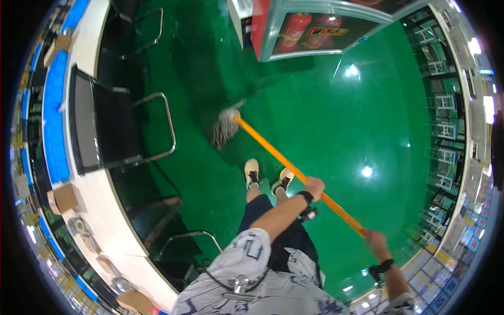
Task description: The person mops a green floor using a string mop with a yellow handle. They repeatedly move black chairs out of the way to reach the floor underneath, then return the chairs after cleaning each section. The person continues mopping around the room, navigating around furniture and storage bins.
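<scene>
Both hands clench the orange mop handle (294, 169): left hand (314, 186) nearer the mop head (224, 127), right hand (374, 240) at its upper end.

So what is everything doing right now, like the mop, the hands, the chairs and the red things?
Mop: head down on the green floor, orange handle slanting up to the hands.
Left hand: fingers closed round the handle, lower down.
Right hand: closed round the handle's top end.
Black chair: upright, empty, by the white desk.
Fire extinguishers: lined up inside their cabinet.
</scene>
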A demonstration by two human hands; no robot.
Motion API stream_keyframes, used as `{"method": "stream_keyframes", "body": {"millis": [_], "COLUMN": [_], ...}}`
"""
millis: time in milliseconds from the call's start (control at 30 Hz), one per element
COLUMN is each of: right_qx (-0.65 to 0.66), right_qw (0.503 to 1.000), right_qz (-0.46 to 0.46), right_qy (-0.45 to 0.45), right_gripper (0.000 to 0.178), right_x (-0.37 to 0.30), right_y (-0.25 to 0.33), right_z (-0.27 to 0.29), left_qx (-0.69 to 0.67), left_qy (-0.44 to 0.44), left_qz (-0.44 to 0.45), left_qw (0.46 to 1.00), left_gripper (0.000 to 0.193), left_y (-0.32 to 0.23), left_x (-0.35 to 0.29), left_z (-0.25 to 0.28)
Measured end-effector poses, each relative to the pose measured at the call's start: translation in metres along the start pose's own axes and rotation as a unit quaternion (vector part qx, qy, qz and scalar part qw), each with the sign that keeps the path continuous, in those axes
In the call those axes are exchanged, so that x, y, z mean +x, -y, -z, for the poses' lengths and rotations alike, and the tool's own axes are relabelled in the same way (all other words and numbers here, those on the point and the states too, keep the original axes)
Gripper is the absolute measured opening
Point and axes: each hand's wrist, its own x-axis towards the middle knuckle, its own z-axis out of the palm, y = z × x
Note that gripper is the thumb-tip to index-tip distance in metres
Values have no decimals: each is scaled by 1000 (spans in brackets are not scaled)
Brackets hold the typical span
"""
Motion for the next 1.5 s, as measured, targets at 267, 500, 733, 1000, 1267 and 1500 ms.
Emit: {"method": "stream_keyframes", "body": {"millis": [267,500,733,1000,1267,1500], "right_qx": [463,617,651,567,600,576], "right_qw": [821,667,651,771,722,762], "right_qz": [135,169,126,-65,-184,-74], "right_qy": [306,381,368,283,292,286], "right_gripper": [56,28,29,42,44,42], "right_x": [109,103,37,-101,-128,46], "right_y": [281,263,42,-265,-253,-9], "right_z": [-7,2,-148,-309,-231,-118], "left_qx": [-29,-772,-724,-888,-759,-457], "left_qy": [-222,-304,-289,3,-5,-346], "left_qz": [288,327,392,223,468,-97], "left_qw": [931,452,488,403,453,814], "left_gripper": [34,28,16,16,19,19], "left_y": [234,226,83,-208,-251,50], "left_x": [-74,-46,-20,-53,-23,41], "left_z": [45,60,-102,-415,-404,-173]}}
